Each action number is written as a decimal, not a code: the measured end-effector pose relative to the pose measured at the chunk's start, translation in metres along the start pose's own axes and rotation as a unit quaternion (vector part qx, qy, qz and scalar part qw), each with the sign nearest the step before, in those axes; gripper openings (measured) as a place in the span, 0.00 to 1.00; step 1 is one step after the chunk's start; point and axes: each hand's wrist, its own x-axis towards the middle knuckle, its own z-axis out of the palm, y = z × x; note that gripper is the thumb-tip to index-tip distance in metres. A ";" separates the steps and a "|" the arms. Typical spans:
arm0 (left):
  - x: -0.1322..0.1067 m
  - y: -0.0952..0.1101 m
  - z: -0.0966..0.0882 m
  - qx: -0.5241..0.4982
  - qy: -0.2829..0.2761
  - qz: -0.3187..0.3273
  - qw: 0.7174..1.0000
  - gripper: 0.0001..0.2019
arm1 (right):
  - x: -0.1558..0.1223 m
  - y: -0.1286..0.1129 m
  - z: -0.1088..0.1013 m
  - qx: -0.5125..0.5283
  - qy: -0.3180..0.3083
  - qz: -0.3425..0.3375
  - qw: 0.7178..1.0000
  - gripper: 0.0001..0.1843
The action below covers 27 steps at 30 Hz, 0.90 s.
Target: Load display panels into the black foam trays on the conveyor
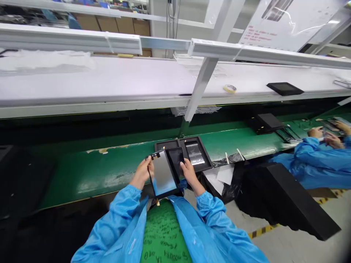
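Both my hands hold a thin rectangular display panel (162, 173) with a grey-silver face, a black border and a small connector at its top left corner. My left hand (141, 172) grips its left edge. My right hand (189, 171) is at the right side, against a dark glossy sheet (175, 160) that overlaps the panel. I cannot tell whether that sheet is separate from the panel. Just behind them lies a black compartmented tray (196, 154), with a silvery film-covered piece (195, 153) in one compartment.
A green-topped workbench (109, 179) runs across the view, with a white shelf (95, 78) above it holding a tape roll (229, 88) and a black panel (285, 88). A co-worker's hands (326, 133) in blue sleeves work at the right. A large black box (282, 197) stands on the floor.
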 end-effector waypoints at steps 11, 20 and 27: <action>-0.021 -0.053 0.047 -0.038 -0.064 -0.040 0.996 0.15 | -0.026 0.007 -0.017 -0.010 -0.064 0.016 0.998 0.24; -0.018 -0.107 0.070 -0.003 -0.132 -0.112 0.985 0.23 | -0.017 0.049 -0.050 0.024 -0.063 0.067 0.995 0.26; 0.030 -0.139 0.131 -0.009 -0.100 -0.106 0.989 0.20 | 0.016 0.088 -0.103 0.039 -0.048 0.130 0.990 0.28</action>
